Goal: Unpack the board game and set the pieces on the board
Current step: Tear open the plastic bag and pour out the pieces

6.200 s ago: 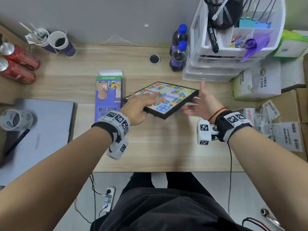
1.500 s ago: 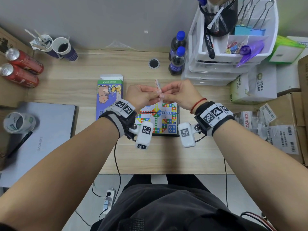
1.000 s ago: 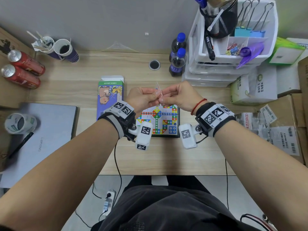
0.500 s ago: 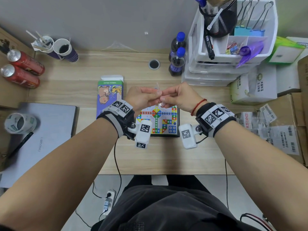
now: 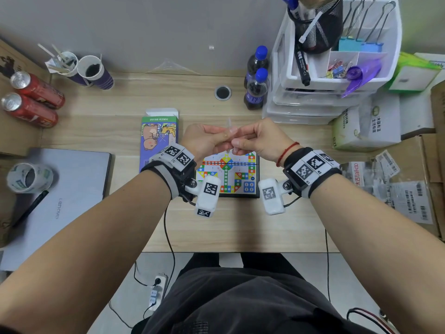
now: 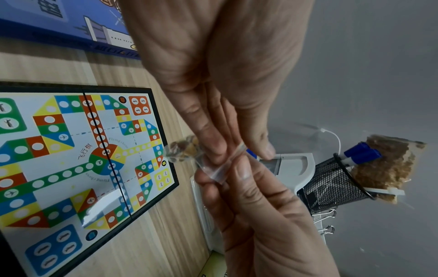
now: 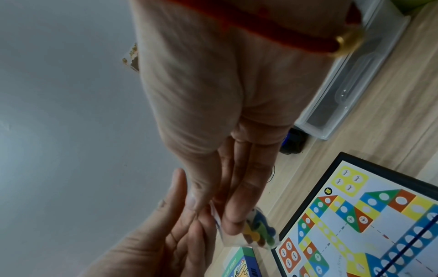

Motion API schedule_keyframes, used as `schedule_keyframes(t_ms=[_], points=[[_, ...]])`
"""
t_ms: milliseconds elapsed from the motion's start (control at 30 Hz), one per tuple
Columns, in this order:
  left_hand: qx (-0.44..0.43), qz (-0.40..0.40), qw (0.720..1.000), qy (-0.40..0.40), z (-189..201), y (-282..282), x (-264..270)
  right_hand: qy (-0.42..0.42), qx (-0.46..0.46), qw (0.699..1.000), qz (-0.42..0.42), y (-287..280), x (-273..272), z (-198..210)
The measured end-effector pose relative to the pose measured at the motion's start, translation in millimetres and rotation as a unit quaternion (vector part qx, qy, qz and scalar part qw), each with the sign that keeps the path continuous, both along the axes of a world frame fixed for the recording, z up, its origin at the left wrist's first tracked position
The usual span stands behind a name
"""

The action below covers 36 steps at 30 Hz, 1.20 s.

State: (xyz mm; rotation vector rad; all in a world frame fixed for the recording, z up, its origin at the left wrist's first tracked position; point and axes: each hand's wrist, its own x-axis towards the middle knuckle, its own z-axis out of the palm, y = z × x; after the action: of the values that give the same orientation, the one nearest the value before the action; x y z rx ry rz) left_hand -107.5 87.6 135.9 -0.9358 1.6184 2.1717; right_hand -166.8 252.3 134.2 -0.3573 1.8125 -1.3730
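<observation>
The colourful flying-chess board (image 5: pixel 240 182) lies flat and unfolded on the wooden desk, with no pieces on it. Above its far edge, my left hand (image 5: pixel 209 141) and right hand (image 5: pixel 255 141) meet, both pinching the top of a small clear bag (image 5: pixel 229 124). In the left wrist view the bag (image 6: pixel 183 150) hangs over the board (image 6: pixel 71 159) with a bunch of small pieces inside. The right wrist view shows yellow, green and blue pieces in the bag (image 7: pixel 258 232) under my right fingertips (image 7: pixel 233 224). The blue game box (image 5: pixel 156 138) lies left of the board.
A closed laptop (image 5: pixel 60 196), a tape roll (image 5: pixel 26 177) and two red cans (image 5: pixel 31 97) sit on the left. Paper cups (image 5: pixel 94 71) stand at the back left. Two bottles (image 5: pixel 256 88), a white drawer organiser (image 5: pixel 313 97) and cardboard parcels (image 5: pixel 409 189) crowd the right.
Six seconds ago my hands were on the tilted board; now it lies flat. Over the last second both hands stay pinched on the bag, barely shifting.
</observation>
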Motion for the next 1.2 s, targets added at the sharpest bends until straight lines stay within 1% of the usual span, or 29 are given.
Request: schedule_keyframes(t_ms=[533, 700, 800, 933, 1033, 1067, 1100, 1133, 1200], points=[[-0.039, -0.030, 0.999, 0.006, 0, -1, 0, 0.000, -0.003, 1.000, -0.012, 1, 0, 0], [-0.080, -0.051, 0.995, 0.014, 3, 0, -2, -0.004, 0.003, 1.000, -0.014, 0, 0, 3], [-0.085, -0.063, 0.994, 0.013, 6, 0, -3, -0.006, 0.009, 1.000, -0.016, 0, 0, 2], [-0.092, -0.082, 0.992, 0.018, 8, -1, -5, 0.002, 0.044, 0.999, -0.027, -4, -2, 1], [-0.131, -0.106, 0.986, 0.014, 8, -2, -6, 0.054, 0.097, 0.994, -0.012, -7, -1, 3], [-0.162, -0.117, 0.980, 0.011, 8, -1, -6, 0.083, 0.118, 0.990, 0.004, -8, 0, 4], [-0.212, -0.135, 0.968, 0.010, 7, 1, -7, 0.111, 0.137, 0.984, 0.018, -9, 0, 3], [-0.277, -0.165, 0.946, 0.014, 6, 3, -8, 0.139, 0.155, 0.978, 0.028, -11, 1, 3], [-0.398, -0.258, 0.880, 0.027, 6, 5, -10, 0.184, 0.179, 0.966, 0.034, -12, 3, 2]])
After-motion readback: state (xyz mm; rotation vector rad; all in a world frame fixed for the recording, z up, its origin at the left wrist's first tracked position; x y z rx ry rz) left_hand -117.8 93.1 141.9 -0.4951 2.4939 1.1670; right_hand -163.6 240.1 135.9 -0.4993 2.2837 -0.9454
